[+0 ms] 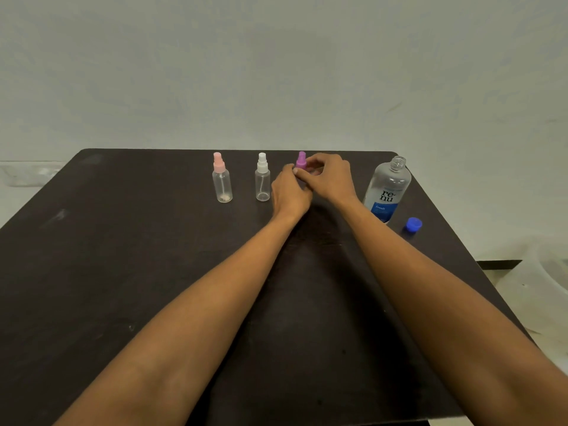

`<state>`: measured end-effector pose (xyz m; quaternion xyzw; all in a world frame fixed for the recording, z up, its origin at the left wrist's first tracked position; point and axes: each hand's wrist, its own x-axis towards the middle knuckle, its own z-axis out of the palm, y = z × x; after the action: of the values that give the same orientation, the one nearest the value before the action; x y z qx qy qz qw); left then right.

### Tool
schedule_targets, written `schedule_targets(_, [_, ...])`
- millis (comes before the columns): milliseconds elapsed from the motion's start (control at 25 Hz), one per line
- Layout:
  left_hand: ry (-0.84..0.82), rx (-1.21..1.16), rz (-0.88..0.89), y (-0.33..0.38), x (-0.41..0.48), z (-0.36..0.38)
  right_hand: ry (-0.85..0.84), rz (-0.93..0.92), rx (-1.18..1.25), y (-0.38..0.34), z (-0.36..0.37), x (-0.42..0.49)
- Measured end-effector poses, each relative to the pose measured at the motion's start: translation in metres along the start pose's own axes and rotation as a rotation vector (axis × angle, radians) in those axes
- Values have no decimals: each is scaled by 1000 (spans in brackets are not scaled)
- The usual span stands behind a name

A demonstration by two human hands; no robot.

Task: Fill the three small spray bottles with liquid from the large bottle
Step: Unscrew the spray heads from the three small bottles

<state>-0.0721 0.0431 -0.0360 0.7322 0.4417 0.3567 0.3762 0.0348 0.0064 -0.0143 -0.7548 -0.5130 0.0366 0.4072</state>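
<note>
- Fingers of the right hand are curled in tight at the purple pump top, pinching it. The left hand is wrapped round the body just below. So both hands are on the small clear plastic spray bottle with the purple top, upright at the far middle of the worktop, its body hidden behind them.
- Dark brown flat worktop carries the lot, and both bare forearms stretch across it towards the far edge.
- Large clear plastic bottle with the blue-and-white label stands upright near the far right corner, just beside the right wrist, its threaded neck open. How full it is, I cannot tell.
- Small clear plastic spray bottle with the white top stands upright just left of the left hand, dip tube showing through.
- Small clear plastic spray bottle with the pink top stands upright further left, apart from its neighbour.
- Round blue plastic cap sits on the worktop near the large bottle's base, on its near right side, not touching it.
</note>
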Motion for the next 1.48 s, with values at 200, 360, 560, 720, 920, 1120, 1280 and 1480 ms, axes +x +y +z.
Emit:
schedule_targets(200, [11,-59,69,0,-14,-6,4,-43,-11,-8,-18,-12])
schedule_targets(360, [19,-56,136,4,-36,-27,-78,-78,-62,-25,-45,-28])
schedule_targets(560, [22,-31,162,3,-83,-59,-203,-165,-191,-52,-63,-53])
schedule_targets(720, [40,-12,167,0,-119,-77,-263,-233,-291,-77,-69,-78])
schedule_targets(920, [74,3,208,2,-151,-96,-360,-238,-236,-101,-86,-97])
schedule_targets(1120, [76,10,223,8,-165,-111,-528,-373,-288,-123,-103,-103])
schedule_targets(1280, [64,-12,213,9,-171,-119,-696,-478,-296,-136,-114,-104])
schedule_targets(1480, [96,-5,214,14,-170,-123,-400,-480,-358,-149,-106,-111])
